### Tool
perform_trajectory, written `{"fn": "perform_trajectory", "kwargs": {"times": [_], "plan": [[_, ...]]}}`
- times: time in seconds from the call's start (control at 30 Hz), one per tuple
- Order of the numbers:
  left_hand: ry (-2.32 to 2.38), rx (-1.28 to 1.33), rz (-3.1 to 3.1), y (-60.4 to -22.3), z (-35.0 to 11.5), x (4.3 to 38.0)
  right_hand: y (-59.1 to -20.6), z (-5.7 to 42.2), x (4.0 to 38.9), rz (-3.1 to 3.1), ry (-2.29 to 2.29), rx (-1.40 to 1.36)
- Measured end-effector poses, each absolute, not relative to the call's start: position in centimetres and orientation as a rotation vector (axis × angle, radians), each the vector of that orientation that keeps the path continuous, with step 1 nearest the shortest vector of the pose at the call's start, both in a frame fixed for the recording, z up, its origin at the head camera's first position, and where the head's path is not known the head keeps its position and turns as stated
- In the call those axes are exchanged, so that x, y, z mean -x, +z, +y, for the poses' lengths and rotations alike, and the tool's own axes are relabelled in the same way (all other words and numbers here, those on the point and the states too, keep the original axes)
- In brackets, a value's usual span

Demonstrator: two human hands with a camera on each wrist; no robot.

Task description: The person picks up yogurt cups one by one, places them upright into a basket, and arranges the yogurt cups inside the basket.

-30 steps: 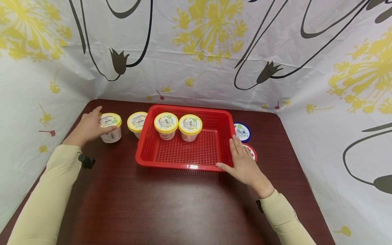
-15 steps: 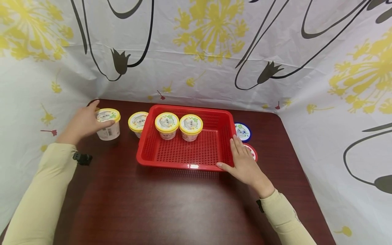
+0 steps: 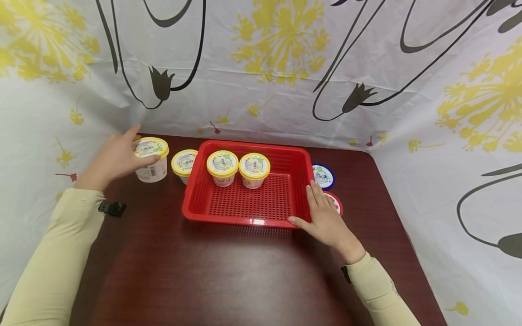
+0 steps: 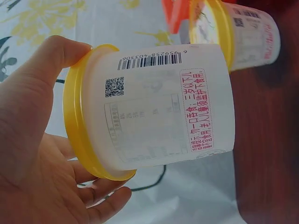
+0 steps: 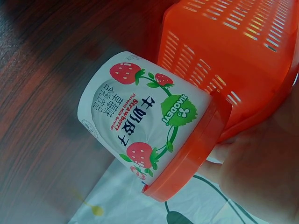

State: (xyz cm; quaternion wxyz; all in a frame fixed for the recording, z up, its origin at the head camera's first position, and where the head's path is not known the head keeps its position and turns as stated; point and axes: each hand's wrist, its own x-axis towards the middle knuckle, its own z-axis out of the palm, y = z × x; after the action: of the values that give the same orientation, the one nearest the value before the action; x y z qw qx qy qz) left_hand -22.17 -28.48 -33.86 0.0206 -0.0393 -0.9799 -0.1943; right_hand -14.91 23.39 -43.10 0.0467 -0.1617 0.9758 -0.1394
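In the head view my left hand (image 3: 111, 161) grips a white paper cup with a yellow lid (image 3: 154, 169) near the table's back left corner. The left wrist view shows the thumb and fingers around that lid, and a barcode on the cup's side. My right hand (image 3: 326, 222) rests on the right end of a red plastic basket (image 3: 234, 220), fingers extended and thumb at the front rim. Two yellow-lidded cups, a left one (image 3: 222, 168) and a right one (image 3: 254, 170), stand inside the basket. Another yellow-lidded cup (image 3: 182, 163) stands just outside its left wall.
Right of the basket are a blue-lidded cup (image 3: 323, 176) and a red-lidded cup (image 3: 335, 202), partly hidden by the right hand. In the right wrist view the strawberry cup (image 5: 135, 116) sits close beside the basket. Patterned cloth (image 3: 261, 104) rises behind the dark table (image 3: 244, 276).
My left hand and its cup shifted slightly left, then to the right and farther back, rising in the view. The right hand and the basket stayed where they were.
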Motion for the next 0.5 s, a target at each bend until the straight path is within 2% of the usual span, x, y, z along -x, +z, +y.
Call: {"fn": "perform_trajectory", "kwargs": {"times": [0.5], "plan": [[-0.524,0.18,-3.053,-31.3,-24.5,21.9,-43.1,23.4,14.9,2.982,-0.421,0.497]]}}
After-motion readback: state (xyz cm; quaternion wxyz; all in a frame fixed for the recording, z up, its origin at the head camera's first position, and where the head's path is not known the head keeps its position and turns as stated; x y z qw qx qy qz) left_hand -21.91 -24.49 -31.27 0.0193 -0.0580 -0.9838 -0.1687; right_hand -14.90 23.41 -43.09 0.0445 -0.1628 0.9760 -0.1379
